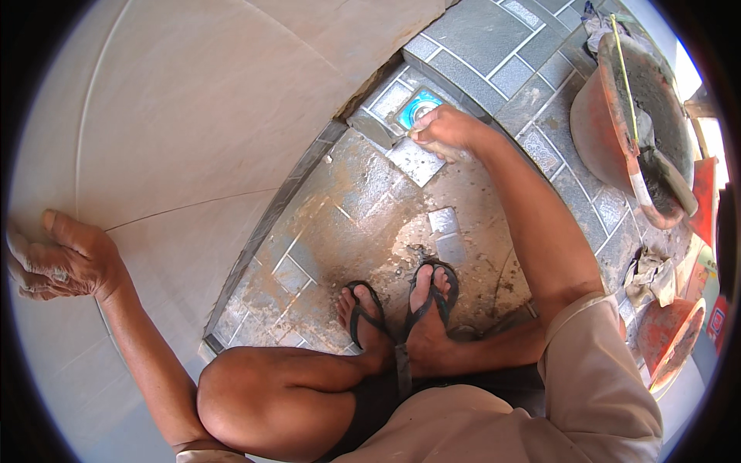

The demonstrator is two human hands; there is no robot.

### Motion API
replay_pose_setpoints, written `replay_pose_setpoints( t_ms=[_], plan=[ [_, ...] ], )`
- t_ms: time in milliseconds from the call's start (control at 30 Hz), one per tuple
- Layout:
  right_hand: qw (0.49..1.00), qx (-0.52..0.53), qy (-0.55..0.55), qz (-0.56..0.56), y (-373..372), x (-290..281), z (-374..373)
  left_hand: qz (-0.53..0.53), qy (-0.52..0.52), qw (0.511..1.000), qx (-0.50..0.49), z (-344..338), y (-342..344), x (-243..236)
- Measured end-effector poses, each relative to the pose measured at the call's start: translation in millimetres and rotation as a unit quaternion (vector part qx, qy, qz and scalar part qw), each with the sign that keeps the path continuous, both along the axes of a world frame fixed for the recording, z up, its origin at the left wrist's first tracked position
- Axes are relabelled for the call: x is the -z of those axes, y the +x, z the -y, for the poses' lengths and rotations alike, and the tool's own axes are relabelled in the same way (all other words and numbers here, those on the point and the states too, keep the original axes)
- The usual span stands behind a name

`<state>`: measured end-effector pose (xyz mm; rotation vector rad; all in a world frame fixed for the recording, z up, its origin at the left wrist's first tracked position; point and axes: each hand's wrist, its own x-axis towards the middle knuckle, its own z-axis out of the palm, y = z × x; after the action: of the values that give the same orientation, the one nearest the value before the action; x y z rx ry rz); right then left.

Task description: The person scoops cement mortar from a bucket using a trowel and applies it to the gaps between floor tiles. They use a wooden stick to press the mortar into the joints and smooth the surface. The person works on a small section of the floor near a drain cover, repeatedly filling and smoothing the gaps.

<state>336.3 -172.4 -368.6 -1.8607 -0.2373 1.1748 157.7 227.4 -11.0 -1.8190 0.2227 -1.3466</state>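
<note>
The blue square drain cover [417,106] sits at the far end of the sunken tiled floor [309,224], near the corner where the wall [193,116] meets the raised step [494,58]. The right hand [449,130] is much the nearer, its curled fingers at the cover's near right edge; whether they pinch it or only rest there, I cannot tell. The cover lies just beyond and left of those fingertips, roughly square, with no clear long axis. A pale tile [417,160] lies on the near side. The left hand [69,258], loosely spread, holds nothing visible and is well apart, by the wall.
</note>
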Motion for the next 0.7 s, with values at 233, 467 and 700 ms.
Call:
replay_pose_setpoints(
  t_ms=[233,467,700],
  plan=[
    [0.999,-0.023,-0.022,0.006,12.7,-4.7,-4.3,-0.011,-0.002,1.000,-0.014,10.5,-0.2,3.5],
    [0.999,0.001,0.042,-0.009,0.6,-16.1,15.3,0.004,0.002,1.000,-0.012,-8.3,-4.0,-0.2],
    [0.982,0.120,0.139,-0.036,-113.5,-59.0,116.1,0.045,-0.067,0.994,-0.080,17.1,-1.0,19.3]
  ],
)
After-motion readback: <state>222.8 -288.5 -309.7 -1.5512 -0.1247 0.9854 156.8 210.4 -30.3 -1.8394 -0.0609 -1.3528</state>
